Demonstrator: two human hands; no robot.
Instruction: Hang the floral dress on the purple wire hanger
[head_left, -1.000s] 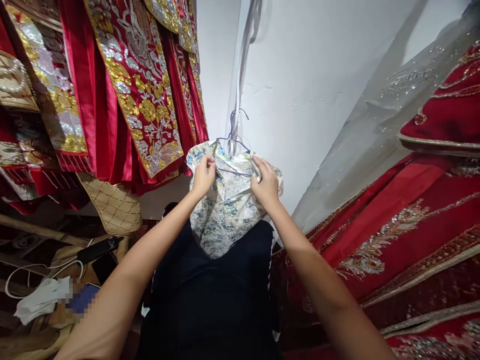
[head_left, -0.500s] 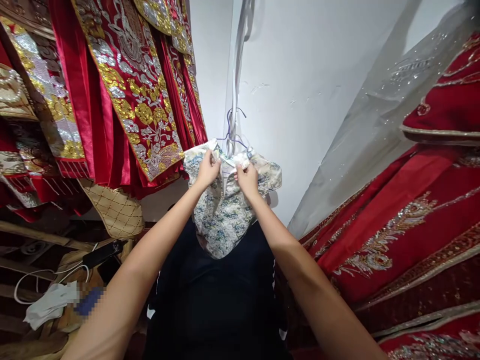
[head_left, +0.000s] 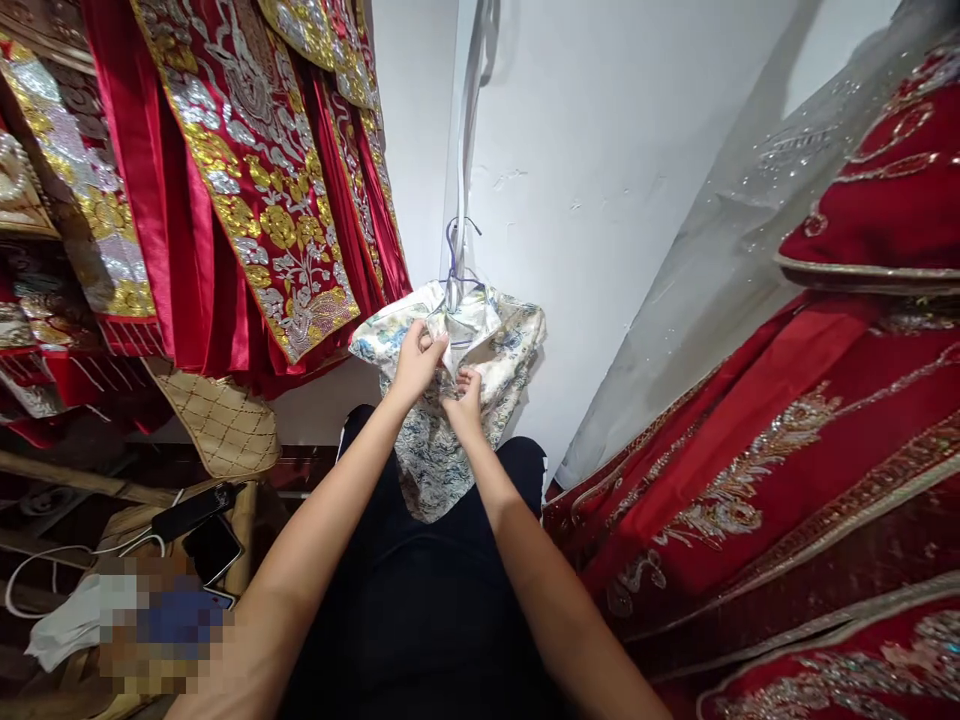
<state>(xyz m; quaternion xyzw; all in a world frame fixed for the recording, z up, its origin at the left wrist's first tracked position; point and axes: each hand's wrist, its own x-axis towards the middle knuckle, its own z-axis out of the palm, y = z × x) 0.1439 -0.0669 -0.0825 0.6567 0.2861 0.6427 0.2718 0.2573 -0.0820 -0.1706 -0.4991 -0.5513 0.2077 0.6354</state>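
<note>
A pale floral garment (head_left: 439, 440) hangs on a thin wire hanger (head_left: 454, 268) in front of a white wall (head_left: 600, 200). Its long axis runs up and down: the collar end is at the top by the hanger's hook, and the body of the cloth falls toward the viewer, ending over dark trousers (head_left: 420, 600) at the bottom of the view. The short sleeves spread left and right just under the hanger.

The garment is cream-white with a blue-green and yellow floral print and a slight sheen. The cloth is bunched and creased near the collar and lies smoother further down.

Both of the person's bare hands meet at the garment's front, just below the collar. The left hand (head_left: 415, 360) has its fingers curled closed, pinching a fold of the cloth at the front opening. The right hand (head_left: 463, 400) sits just beside and slightly below it, touching it, with fingers also closed on the cloth. What exactly lies between the fingertips is too small to tell.

To the left hang red robes (head_left: 247, 180) with heavy gold and silver embroidery. To the right, more red embroidered fabric (head_left: 787, 470) slopes across the view, partly under a clear plastic cover (head_left: 735, 250). At lower left, a dark phone (head_left: 212, 547) and a white cable (head_left: 45, 580) lie on a cluttered wooden shelf.
</note>
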